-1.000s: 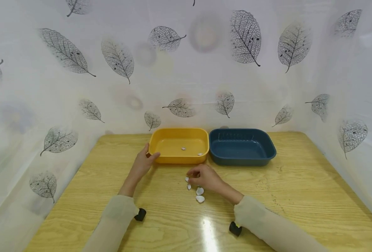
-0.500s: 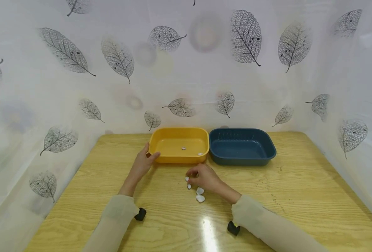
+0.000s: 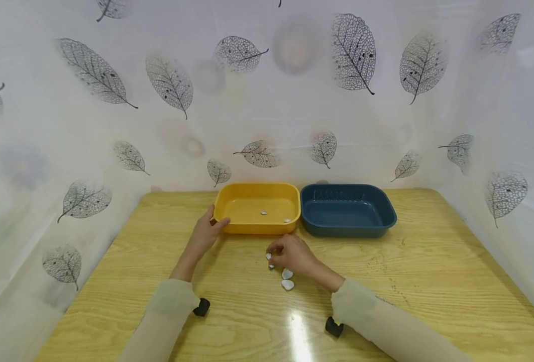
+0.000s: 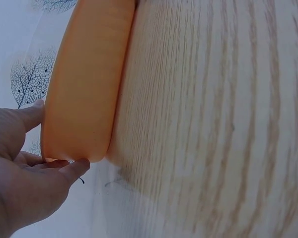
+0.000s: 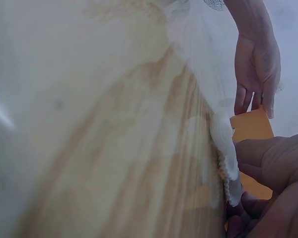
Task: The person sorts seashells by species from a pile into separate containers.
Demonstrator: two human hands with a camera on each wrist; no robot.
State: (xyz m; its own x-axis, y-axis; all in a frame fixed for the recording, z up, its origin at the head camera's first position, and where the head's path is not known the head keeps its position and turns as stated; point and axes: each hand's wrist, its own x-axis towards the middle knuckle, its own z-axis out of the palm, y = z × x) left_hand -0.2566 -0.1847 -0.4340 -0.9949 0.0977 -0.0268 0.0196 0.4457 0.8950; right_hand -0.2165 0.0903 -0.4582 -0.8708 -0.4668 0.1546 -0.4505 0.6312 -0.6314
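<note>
My left hand (image 3: 202,235) grips the left end of a yellow plastic basin (image 3: 257,229), the thumb over the front rim and the fingers round the outside. In the left wrist view, the fingertips sit against the basin's orange-looking wall (image 4: 87,74). My right hand (image 3: 296,255) is low over the table in front of the basin, thumb and fingers curled down at a small white seashell (image 3: 271,266), which it pinches. Another shell (image 3: 269,256) lies right by the fingertips. In the right wrist view, ridged white shells (image 5: 223,139) show beside the fingers, partly hidden by them.
Two white shells (image 3: 287,284) lie on the wooden table (image 3: 239,311) just nearer than the right hand. Two small shells (image 3: 263,212) are inside the yellow basin. A dark blue basin (image 3: 348,232) stands against its right side. Behind hangs a leaf-print curtain (image 3: 267,100).
My right forearm has shifted slightly left, its fingers staying among the shells. The small shell at the fingertips has tipped up. The left hand and both basins stay put.
</note>
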